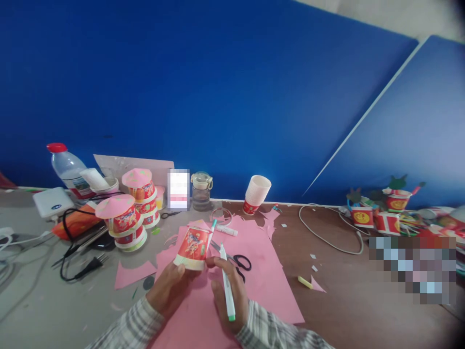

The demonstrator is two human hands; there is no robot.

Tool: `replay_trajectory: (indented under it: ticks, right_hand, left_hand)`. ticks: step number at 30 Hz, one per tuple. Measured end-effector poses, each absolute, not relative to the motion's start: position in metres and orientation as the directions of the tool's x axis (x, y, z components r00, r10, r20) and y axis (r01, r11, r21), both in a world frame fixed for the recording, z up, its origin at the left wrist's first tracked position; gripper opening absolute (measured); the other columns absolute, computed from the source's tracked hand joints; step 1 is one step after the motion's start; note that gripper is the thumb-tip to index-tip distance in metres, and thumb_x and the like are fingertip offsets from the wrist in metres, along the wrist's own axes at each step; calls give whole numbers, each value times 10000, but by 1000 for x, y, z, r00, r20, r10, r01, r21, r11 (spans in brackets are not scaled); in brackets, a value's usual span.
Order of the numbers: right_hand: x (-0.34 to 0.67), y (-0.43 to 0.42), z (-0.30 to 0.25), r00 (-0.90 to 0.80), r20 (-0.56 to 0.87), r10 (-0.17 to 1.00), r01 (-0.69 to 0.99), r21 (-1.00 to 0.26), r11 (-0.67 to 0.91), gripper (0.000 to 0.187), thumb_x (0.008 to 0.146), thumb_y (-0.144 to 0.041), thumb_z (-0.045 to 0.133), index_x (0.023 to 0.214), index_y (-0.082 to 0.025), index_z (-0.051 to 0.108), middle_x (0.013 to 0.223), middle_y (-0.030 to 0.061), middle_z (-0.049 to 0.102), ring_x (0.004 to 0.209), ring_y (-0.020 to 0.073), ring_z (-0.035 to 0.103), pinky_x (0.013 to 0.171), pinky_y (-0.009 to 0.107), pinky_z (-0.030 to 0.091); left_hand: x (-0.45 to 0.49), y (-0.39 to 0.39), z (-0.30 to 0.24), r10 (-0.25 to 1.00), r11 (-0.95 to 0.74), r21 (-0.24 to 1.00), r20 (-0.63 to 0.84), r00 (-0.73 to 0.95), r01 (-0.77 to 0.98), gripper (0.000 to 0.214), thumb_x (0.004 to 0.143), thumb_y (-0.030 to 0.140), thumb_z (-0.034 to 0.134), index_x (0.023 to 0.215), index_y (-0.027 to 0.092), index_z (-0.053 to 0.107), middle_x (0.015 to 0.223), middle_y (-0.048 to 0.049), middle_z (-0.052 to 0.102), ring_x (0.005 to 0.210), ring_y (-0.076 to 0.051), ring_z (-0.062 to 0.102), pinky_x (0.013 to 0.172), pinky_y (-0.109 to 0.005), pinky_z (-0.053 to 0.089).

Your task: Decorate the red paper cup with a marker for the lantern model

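Note:
My left hand (170, 287) is closed around the lower left of a red printed paper cup (195, 244), which is upside down and slightly tilted. Between the fingers of my right hand (239, 295) is a white marker (227, 286) with a green end pointing toward me. The right fingertips are close to the cup's right edge; whether they touch it I cannot tell. A slim white stick with a teal tip (214, 224) shows beside the cup. Under both hands lies pink paper (269, 286), with black-handled scissors (242, 262) and another white marker (227, 230) on it.
Stacked cup towers with pink paper roofs (115, 207) stand left, near a black plug (90, 265) and cables. Behind are a plastic bottle (72, 169), a glass jar (201, 194) and stacked cups (257, 190). Decorated cups (363, 216) and a white cable (327, 242) lie right.

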State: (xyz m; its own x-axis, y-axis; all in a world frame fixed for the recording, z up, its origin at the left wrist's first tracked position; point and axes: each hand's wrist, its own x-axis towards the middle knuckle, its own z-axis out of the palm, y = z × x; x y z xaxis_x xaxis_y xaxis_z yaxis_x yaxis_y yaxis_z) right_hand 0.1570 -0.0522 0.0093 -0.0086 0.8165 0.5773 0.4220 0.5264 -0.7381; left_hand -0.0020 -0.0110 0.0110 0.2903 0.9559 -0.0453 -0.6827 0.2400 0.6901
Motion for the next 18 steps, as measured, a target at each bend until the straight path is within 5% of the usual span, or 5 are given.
replay_trajectory:
  ticks: [8, 18]
  right_hand:
    - [155, -55, 4, -20, 672, 740, 453, -654, 606, 462, 773, -124, 558, 1196, -282, 461, 1062, 52, 681, 961, 258, 659, 836, 383, 572]
    - [154, -55, 9, -111, 711, 694, 514, -557, 653, 493, 775, -129, 568, 1230, -257, 428, 1105, 81, 671, 984, 259, 648, 844, 395, 568]
  left_hand:
    - [1, -11, 19, 965, 199, 762, -42, 260, -617, 350, 598, 293, 582, 904, 125, 604, 822, -169, 672, 767, -332, 561, 678, -447, 417]
    - [0, -11, 16, 976, 161, 785, -38, 213, -598, 436, 552, 230, 631, 980, 188, 559, 880, -141, 658, 860, -339, 537, 764, -479, 391]
